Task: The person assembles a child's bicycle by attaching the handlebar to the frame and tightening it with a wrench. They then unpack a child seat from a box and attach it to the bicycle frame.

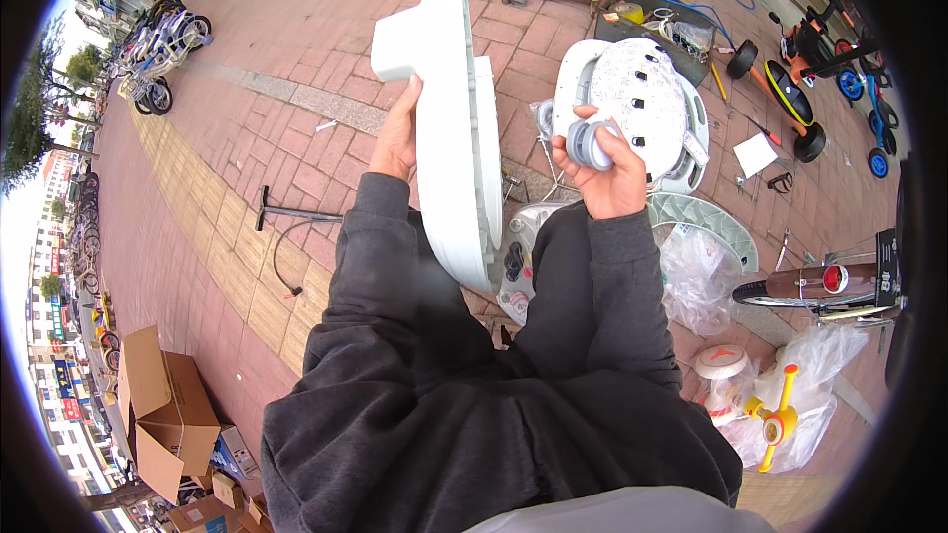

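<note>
My left hand (398, 136) grips the edge of a large white plastic shell (446, 153), which stands upright on its side in front of my left knee. A block-shaped bulge sticks out from the shell's far left side. In my right hand (614, 176) is a small grey caster wheel (587, 145), pinched between thumb and fingers to the right of the shell. Behind that hand a white rounded plastic body (637, 104) with dark slots lies on the paving. Below, between my legs, part of a pale plastic tray (517, 298) with small dark parts shows.
A floor pump (296, 214) lies at the left, with cardboard boxes (173, 415) at the lower left. An open toolbox (657, 25) stands far right of centre. Clear plastic bags (696, 271), a yellow toy handlebar (778, 422) and a bicycle wheel (780, 291) are on the right.
</note>
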